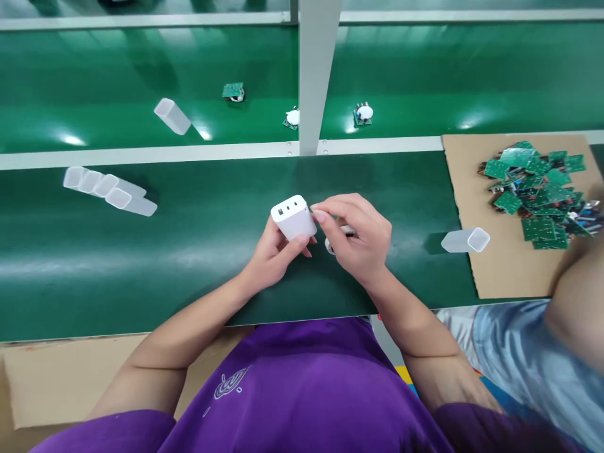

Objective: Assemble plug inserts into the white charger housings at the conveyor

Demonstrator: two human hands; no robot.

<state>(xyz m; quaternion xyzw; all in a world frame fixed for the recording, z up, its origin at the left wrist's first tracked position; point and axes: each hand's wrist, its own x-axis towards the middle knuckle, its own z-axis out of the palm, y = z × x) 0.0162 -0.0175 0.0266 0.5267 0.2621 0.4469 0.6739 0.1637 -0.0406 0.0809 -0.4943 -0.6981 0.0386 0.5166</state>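
My left hand [271, 255] grips a white charger housing [293, 217] with several port openings on its top face, held just above the green work surface [189, 251]. My right hand [358, 236] touches the housing's right side with its fingertips and curls around a small white part [337, 234] that is mostly hidden under the fingers.
Empty translucent white shells lie at the left [111, 190], on the belt [172, 116] and at the right [466, 240]. A cardboard sheet [500, 270] carries a heap of green circuit boards [538, 192]. Small assemblies [362, 114] sit on the far belt behind a grey post [315, 75]. Another person's arm [578, 302] is at the right.
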